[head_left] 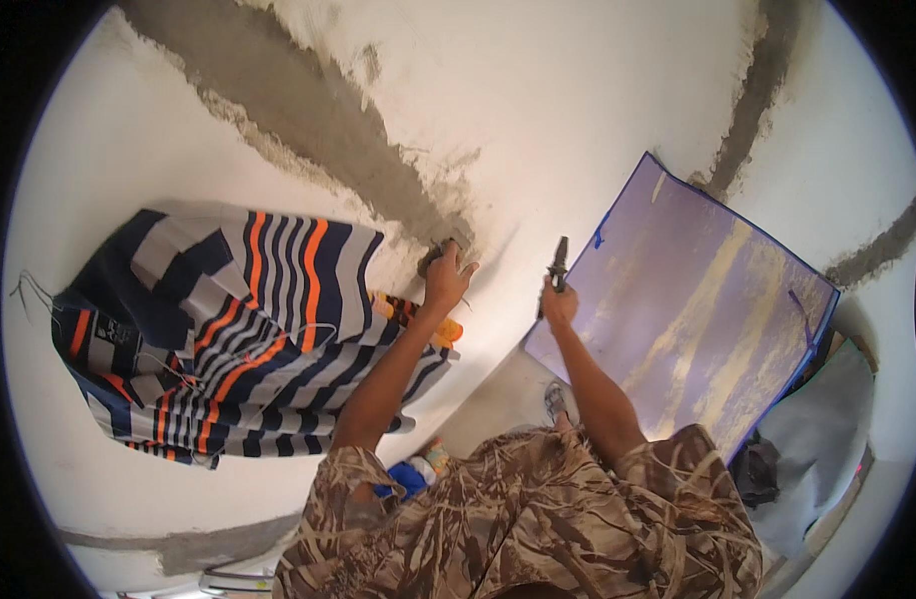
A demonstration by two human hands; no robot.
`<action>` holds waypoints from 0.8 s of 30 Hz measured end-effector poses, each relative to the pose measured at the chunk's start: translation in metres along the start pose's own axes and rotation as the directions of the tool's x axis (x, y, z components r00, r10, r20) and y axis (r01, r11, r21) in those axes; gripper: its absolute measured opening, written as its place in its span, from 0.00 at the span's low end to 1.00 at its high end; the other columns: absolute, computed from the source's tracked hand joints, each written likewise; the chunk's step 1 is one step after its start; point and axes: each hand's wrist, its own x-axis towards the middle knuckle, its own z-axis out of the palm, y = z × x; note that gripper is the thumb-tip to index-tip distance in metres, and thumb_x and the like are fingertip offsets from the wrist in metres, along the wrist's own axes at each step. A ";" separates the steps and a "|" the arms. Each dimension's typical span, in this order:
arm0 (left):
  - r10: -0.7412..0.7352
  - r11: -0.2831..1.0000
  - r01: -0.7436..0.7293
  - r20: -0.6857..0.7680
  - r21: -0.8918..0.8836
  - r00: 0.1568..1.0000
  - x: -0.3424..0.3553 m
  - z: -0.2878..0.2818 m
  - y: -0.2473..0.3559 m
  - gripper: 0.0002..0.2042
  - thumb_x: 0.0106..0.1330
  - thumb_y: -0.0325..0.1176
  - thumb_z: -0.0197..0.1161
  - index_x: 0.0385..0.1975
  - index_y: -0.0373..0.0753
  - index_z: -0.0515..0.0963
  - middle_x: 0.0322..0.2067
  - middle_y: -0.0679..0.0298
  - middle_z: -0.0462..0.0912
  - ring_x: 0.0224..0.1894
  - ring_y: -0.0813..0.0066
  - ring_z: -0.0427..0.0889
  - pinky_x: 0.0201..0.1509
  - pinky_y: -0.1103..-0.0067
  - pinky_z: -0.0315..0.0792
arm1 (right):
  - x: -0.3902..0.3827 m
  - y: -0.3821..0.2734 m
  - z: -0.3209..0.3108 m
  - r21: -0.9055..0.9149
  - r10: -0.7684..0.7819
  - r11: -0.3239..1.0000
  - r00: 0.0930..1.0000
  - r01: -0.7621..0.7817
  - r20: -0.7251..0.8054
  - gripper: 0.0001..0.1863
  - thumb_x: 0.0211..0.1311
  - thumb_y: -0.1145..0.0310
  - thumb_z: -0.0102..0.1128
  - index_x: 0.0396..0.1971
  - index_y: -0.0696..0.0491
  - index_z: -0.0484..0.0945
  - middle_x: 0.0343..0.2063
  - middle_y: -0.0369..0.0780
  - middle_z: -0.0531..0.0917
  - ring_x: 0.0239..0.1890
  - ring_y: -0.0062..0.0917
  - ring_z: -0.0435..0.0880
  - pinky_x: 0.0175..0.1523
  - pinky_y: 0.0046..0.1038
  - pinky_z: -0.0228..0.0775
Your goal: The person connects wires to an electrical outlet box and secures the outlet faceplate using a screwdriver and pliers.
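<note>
My left hand (446, 280) is at the white wall, at the lower end of a wide grey cement strip (308, 110). Its fingers are bent around or against a small dark spot there; what they hold, if anything, I cannot make out. A thin strand hangs just below that hand. In my right hand (560, 301), closed around the handles, is a dark pair of pliers (559, 258), jaws pointing up. It is held away from the wall, beside the edge of a purple sheet. Both forearms reach out from camouflage-patterned sleeves.
A striped navy, grey and orange shirt (278, 290) hangs on the wall at left, with an orange item (448, 331) partly behind it. On the right leans a purple sheet (667, 290) with pale smears. A grey sheet (822, 429) and black bag (755, 469) are beyond it.
</note>
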 end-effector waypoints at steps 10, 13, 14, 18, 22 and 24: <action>-0.410 0.826 0.287 -0.168 -0.485 0.896 -0.100 -0.013 0.012 0.13 0.70 0.39 0.59 0.38 0.34 0.77 0.17 0.70 0.73 0.18 0.84 0.69 0.22 0.81 0.63 | -0.066 0.144 -0.163 -0.186 0.294 0.953 0.576 -0.241 0.762 0.19 0.61 0.57 0.62 0.40 0.58 0.79 0.29 0.38 0.83 0.29 0.24 0.81 0.35 0.29 0.72; -0.560 0.676 0.421 -0.050 -0.605 0.827 -0.128 -0.009 0.013 0.15 0.73 0.41 0.56 0.32 0.34 0.77 0.16 0.73 0.71 0.17 0.88 0.67 0.21 0.84 0.60 | -0.078 0.124 -0.167 -0.270 0.342 0.938 0.436 -0.219 0.833 0.23 0.62 0.53 0.62 0.45 0.58 0.78 0.37 0.39 0.82 0.39 0.25 0.81 0.44 0.30 0.73; -0.616 0.616 0.474 -0.010 -0.629 0.787 -0.140 -0.005 0.009 0.15 0.73 0.41 0.56 0.31 0.34 0.77 0.16 0.73 0.70 0.17 0.88 0.67 0.21 0.84 0.60 | -0.082 0.102 -0.164 -0.260 0.316 0.947 0.394 -0.190 0.863 0.24 0.62 0.52 0.62 0.47 0.58 0.77 0.38 0.39 0.82 0.40 0.26 0.81 0.45 0.30 0.73; -0.713 0.484 0.545 0.053 -0.685 0.699 -0.168 0.008 0.005 0.15 0.72 0.40 0.56 0.29 0.34 0.77 0.15 0.74 0.69 0.16 0.88 0.66 0.20 0.84 0.60 | -0.101 0.016 -0.139 -0.152 0.210 0.953 0.212 -0.261 0.954 0.24 0.67 0.52 0.58 0.52 0.56 0.73 0.48 0.43 0.80 0.47 0.31 0.81 0.51 0.34 0.74; -0.691 0.546 0.519 -0.003 -0.658 0.723 -0.181 0.010 0.011 0.15 0.72 0.40 0.57 0.28 0.35 0.77 0.15 0.73 0.69 0.17 0.88 0.66 0.20 0.84 0.61 | -0.109 -0.035 -0.114 -0.051 0.058 0.831 -0.004 -0.554 0.998 0.18 0.72 0.57 0.51 0.52 0.55 0.70 0.57 0.47 0.76 0.55 0.39 0.79 0.58 0.42 0.74; -0.684 0.555 0.515 -0.007 -0.654 0.729 -0.183 0.010 0.013 0.15 0.72 0.40 0.57 0.28 0.34 0.78 0.15 0.73 0.69 0.17 0.87 0.66 0.21 0.84 0.62 | -0.106 -0.037 -0.096 -0.037 0.022 0.808 -0.033 -0.588 0.999 0.16 0.73 0.57 0.49 0.49 0.54 0.69 0.58 0.47 0.75 0.58 0.41 0.77 0.59 0.45 0.73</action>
